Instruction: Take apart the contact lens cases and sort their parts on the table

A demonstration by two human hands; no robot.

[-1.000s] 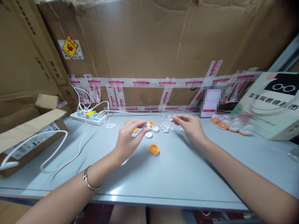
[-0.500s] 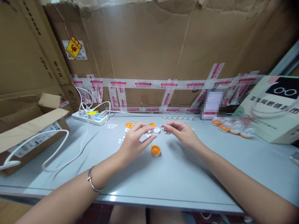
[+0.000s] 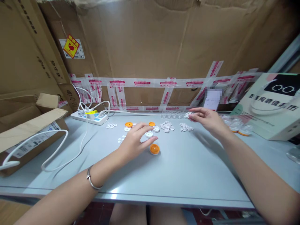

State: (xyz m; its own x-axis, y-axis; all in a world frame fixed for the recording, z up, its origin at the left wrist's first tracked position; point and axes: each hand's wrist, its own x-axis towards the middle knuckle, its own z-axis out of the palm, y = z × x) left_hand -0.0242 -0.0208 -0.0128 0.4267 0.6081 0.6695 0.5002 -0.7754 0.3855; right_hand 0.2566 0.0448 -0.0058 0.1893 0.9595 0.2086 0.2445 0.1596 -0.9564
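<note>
My left hand [image 3: 136,139] rests low over the grey table [image 3: 178,175], fingers loosely curled, its fingertips at a small white cap [image 3: 149,134]. An orange cap [image 3: 154,149] lies just right of that hand. My right hand [image 3: 207,120] is raised farther back and right, its fingertips pinched on a small clear-white piece [image 3: 188,115]. Below it lie two heaps of small white pieces [image 3: 167,126] [image 3: 186,127]. More orange caps [image 3: 128,124] [image 3: 152,124] and white discs [image 3: 111,126] sit behind my left hand.
A white power strip [image 3: 90,118] with cables stands at the back left beside an open cardboard box [image 3: 28,137]. Taped cardboard walls the back. A row of clear pots [image 3: 173,114] lines the back edge; orange-capped pots [image 3: 241,130] and a printed box [image 3: 269,106] sit right.
My right hand has moved back and to the right, away from my left hand, carrying a small piece. My left hand has dropped to the white cap on the table.
</note>
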